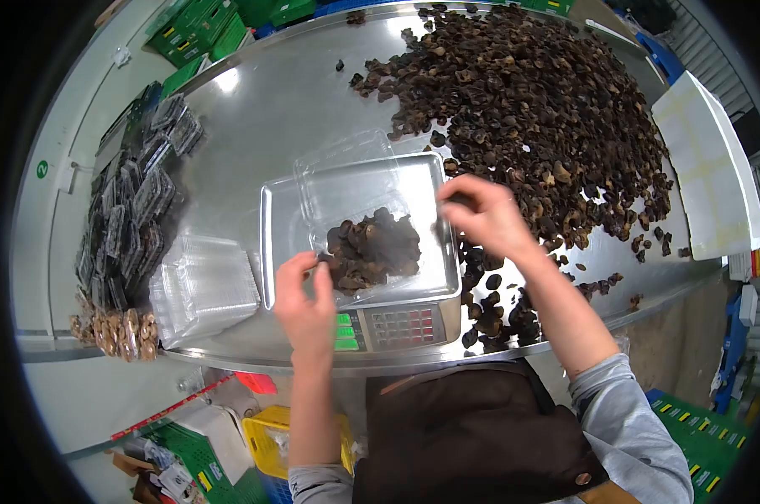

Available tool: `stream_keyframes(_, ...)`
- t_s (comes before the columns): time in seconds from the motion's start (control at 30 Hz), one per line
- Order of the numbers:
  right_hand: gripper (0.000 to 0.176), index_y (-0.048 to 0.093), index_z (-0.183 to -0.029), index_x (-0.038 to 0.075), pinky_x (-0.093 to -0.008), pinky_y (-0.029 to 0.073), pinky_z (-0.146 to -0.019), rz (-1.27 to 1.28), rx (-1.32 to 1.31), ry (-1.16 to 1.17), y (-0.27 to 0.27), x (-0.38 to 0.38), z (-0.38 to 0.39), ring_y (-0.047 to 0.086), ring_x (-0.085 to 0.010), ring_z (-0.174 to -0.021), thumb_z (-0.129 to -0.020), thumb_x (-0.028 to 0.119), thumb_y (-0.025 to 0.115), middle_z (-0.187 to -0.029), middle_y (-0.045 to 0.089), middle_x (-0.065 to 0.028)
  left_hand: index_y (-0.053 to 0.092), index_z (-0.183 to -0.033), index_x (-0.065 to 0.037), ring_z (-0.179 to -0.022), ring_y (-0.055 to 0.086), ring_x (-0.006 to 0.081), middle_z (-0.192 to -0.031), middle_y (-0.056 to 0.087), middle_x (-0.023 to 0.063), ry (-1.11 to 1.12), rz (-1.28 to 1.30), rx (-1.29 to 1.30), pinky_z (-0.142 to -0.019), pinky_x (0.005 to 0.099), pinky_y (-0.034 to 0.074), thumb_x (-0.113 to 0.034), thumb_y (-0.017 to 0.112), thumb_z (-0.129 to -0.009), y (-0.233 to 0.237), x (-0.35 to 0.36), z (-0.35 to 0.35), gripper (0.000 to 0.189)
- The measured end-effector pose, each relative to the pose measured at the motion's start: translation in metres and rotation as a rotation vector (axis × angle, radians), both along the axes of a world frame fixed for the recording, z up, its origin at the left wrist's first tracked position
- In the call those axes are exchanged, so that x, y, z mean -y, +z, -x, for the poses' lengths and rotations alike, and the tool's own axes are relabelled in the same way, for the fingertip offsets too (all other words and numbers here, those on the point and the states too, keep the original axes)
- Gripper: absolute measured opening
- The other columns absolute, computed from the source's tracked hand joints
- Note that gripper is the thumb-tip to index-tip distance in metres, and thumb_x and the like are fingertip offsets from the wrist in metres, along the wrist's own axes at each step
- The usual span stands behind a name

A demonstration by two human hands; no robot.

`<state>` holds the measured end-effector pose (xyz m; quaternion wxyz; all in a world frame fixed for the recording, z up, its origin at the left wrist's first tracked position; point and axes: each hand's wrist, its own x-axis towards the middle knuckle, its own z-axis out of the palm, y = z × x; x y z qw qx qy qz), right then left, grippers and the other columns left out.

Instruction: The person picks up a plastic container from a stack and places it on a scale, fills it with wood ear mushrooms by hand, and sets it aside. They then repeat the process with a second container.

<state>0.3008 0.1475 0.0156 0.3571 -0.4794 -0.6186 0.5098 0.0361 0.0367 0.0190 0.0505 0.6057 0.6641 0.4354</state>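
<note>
A clear plastic clamshell box [309, 189] lies with its lid folded back on the steel pan of a weighing scale [430, 281]. Inside it is a heap of dark brown wood ear mushrooms [372, 248]. My left hand [304, 298] is at the box's left edge, its thumb and forefinger around a small dark mushroom piece [322, 259]. Over the pan's right rim is my right hand [487, 217], slightly blurred, its fingers pinched together; what they hold, if anything, is too small to make out.
A large mushroom pile [556, 126] covers the table's right side, with loose pieces right of the scale. Stacked empty clear boxes [204, 290] stand left of the scale, beside filled packs [132, 210]. A white foam box [703, 168] borders the right edge.
</note>
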Motion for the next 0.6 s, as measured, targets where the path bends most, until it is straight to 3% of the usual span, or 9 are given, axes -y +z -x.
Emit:
stream_keyframes(0.03,0.024,0.066,-0.109,0.006,-0.0245,0.051,-0.066,-0.207,0.077,0.082,0.010,0.010,0.022,0.061,-0.0099,-0.077,-0.086,0.009,0.068,-0.093,0.065,-0.0040,0.060,-0.108,0.001,-0.095,0.064,0.0253,-0.102,0.066,0.0129,-0.017,-0.003,-0.001,-0.078,0.0354,0.050,-0.003,0.067,-0.084,-0.004,-0.003,-0.004,0.025)
stream_keyframes(0.1,0.043,0.058,-0.124,0.005,-0.0397,0.052,-0.087,-0.374,0.137,0.268,-0.001,0.022,0.060,0.062,-0.0329,-0.103,-0.083,0.013,0.069,-0.118,0.055,-0.0168,0.059,-0.110,0.000,-0.106,0.059,0.0335,-0.109,0.063,0.0162,-0.120,0.175,-0.219,-0.090,0.0404,0.045,-0.002,0.067,-0.081,-0.013,-0.008,-0.017,0.030)
stream_keyframes(0.17,0.056,0.048,-0.133,0.005,-0.0449,0.051,-0.086,-0.424,0.168,0.309,-0.029,0.035,0.090,0.060,-0.0414,-0.101,-0.082,0.012,0.068,-0.131,0.046,-0.0206,0.057,-0.115,0.001,-0.110,0.055,0.0364,-0.115,0.060,0.0174,-0.173,0.253,-0.197,-0.098,0.0434,0.039,-0.002,0.067,-0.079,-0.022,-0.010,-0.021,0.038)
stream_keyframes(0.23,0.063,0.042,-0.137,0.005,-0.0470,0.052,-0.084,-0.360,0.266,0.347,-0.013,0.043,0.092,0.061,-0.0448,-0.095,-0.081,0.012,0.068,-0.136,0.041,-0.0214,0.055,-0.120,0.002,-0.111,0.054,0.0377,-0.117,0.059,0.0191,-0.152,0.203,-0.236,-0.098,0.0437,0.039,-0.004,0.068,-0.078,-0.031,-0.009,-0.019,0.044)
stream_keyframes(0.27,0.063,0.041,-0.139,0.006,-0.0434,0.053,-0.079,-0.454,0.238,0.283,-0.012,0.043,0.089,0.065,-0.0385,-0.086,-0.082,0.012,0.068,-0.139,0.039,-0.0206,0.051,-0.127,0.002,-0.117,0.052,0.0382,-0.123,0.056,0.0200,-0.152,0.247,-0.136,-0.102,0.0436,0.038,-0.002,0.069,-0.077,-0.029,-0.007,-0.017,0.053)
stream_keyframes(0.3,0.063,0.041,-0.139,0.006,-0.0434,0.053,-0.079,-0.452,0.246,0.282,0.000,0.040,0.082,0.065,-0.0385,-0.086,-0.082,0.012,0.068,-0.139,0.039,-0.0206,0.051,-0.127,0.002,-0.117,0.052,0.0382,-0.123,0.056,0.0200,-0.157,0.246,-0.130,-0.102,0.0436,0.038,-0.002,0.069,-0.077,-0.022,-0.007,-0.020,0.053)
stream_keyframes(0.4,0.057,0.048,-0.136,0.009,-0.0345,0.053,-0.073,-0.271,0.085,0.197,0.008,0.027,0.044,0.065,-0.0220,-0.079,-0.084,0.013,0.069,-0.126,0.055,-0.0141,0.046,-0.135,0.001,-0.129,0.046,0.0353,-0.134,0.051,0.0184,-0.121,0.168,0.059,-0.111,0.0420,0.034,0.004,0.068,-0.076,-0.001,0.002,-0.024,0.063)
stream_keyframes(0.5,0.039,0.060,-0.122,0.009,-0.0376,0.053,-0.078,-0.475,0.399,-0.206,-0.059,-0.010,-0.012,0.065,-0.0294,-0.088,-0.085,0.015,0.070,-0.113,0.061,-0.0134,0.047,-0.135,0.001,-0.128,0.048,0.0331,-0.134,0.051,0.0183,-0.082,0.177,0.126,-0.109,0.0412,0.036,0.002,0.068,-0.076,-0.005,0.012,-0.005,0.062)
stream_keyframes(0.6,0.029,0.063,-0.112,0.007,-0.0418,0.052,-0.081,-0.282,0.768,-0.361,-0.093,-0.026,-0.053,0.063,-0.0356,-0.093,-0.084,0.013,0.070,-0.105,0.061,-0.0138,0.050,-0.132,0.002,-0.127,0.050,0.0281,-0.134,0.053,0.0162,-0.014,0.187,0.282,-0.105,0.0396,0.038,0.000,0.066,-0.080,-0.012,0.014,0.010,0.055)
